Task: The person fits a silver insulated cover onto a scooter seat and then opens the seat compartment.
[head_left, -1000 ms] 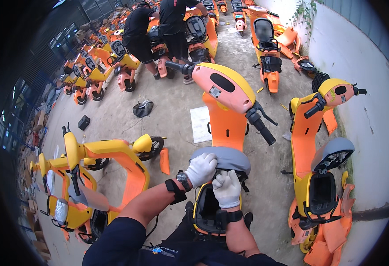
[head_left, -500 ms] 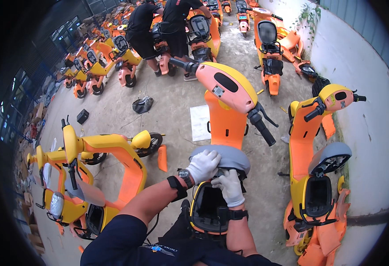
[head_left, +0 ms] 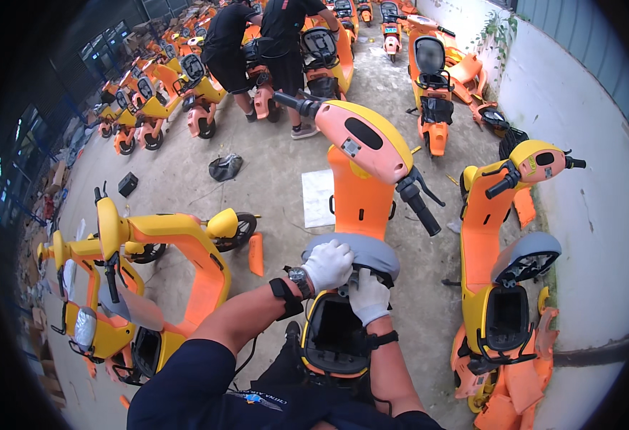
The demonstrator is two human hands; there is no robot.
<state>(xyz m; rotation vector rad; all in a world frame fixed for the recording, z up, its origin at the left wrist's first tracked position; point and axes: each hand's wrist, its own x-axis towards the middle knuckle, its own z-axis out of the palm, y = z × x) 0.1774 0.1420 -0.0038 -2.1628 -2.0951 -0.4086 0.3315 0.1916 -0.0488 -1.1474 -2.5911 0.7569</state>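
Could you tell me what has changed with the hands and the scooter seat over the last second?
Little: the left hand has shifted slightly further onto the raised grey seat; the right hand stays beneath its rear edge. Both gloved hands keep their hold, and the orange scooter has not moved.

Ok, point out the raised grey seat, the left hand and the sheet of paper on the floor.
grey seat (head_left: 375,252), head view, bare top right of the glove.
left hand (head_left: 329,264), head view, back of the white glove.
sheet of paper (head_left: 317,197), head view, its middle.

Daylit concrete floor (head_left: 185,186) crowded with parked orange scooters (head_left: 429,86), white wall (head_left: 579,122) alongside.
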